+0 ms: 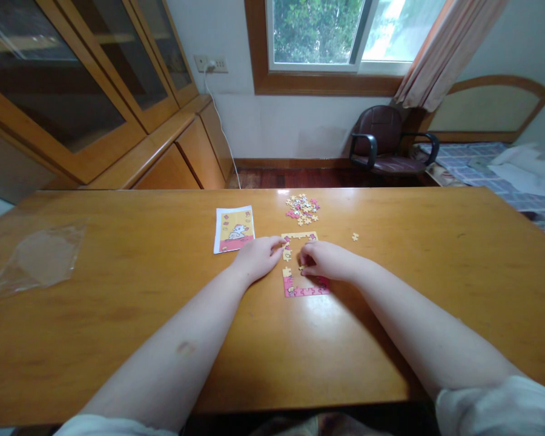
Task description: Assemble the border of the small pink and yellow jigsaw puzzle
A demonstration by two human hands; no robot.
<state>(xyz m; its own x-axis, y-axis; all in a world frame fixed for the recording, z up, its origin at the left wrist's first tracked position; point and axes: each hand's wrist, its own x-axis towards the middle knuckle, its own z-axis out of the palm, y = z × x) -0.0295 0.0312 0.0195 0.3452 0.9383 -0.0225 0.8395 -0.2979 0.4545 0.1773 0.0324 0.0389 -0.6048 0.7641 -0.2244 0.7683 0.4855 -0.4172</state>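
Observation:
A puzzle frame (306,292) of joined pieces lies on the table, pink along the near side and yellow at the far side, with bare wood inside it. A gap shows in its left side. My left hand (260,255) rests flat at that left side, fingers stretched out and fingertips touching the upper left pieces. Over the middle and right side of the frame, my right hand (329,260) is pinched on a small yellow puzzle piece (301,267). That hand hides part of the frame's right side.
Loose puzzle pieces (302,209) lie heaped beyond the frame, and a single piece (355,237) lies to the right. A picture sheet (234,230) is left of the frame. A clear plastic bag (40,257) lies at the table's left. Beyond the table stands a chair (386,142).

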